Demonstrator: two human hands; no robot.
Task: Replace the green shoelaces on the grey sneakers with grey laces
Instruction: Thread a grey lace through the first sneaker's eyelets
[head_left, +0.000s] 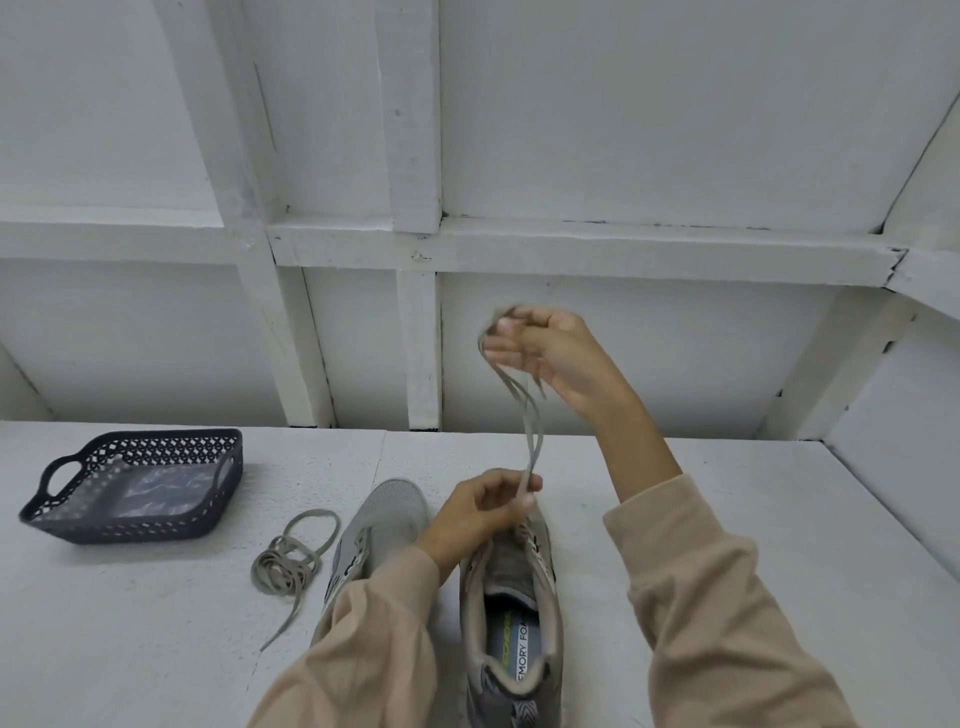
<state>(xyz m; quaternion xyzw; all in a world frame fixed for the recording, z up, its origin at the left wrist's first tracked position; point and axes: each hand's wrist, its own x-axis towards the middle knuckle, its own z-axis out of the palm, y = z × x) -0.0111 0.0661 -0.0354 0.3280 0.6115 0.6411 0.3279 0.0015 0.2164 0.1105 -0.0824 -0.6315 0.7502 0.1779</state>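
Where both hands pinch it, grey lace (529, 441) taut.

Only readable text I can spot is inside the right-hand sneaker (511, 618), on the insole (519, 652). There's a white strip label running lengthwise that reads "EMORY FOA", cut off at both ends by the shoe's collar and tongue. Right next to it on the same insole there's a yellow-green brand word, also running lengthwise, but it's too blurred and squashed to read properly. Nothing legible on the other sneaker (382, 525), and the basket (140, 486) has no writing I can make out, just something shiny inside.
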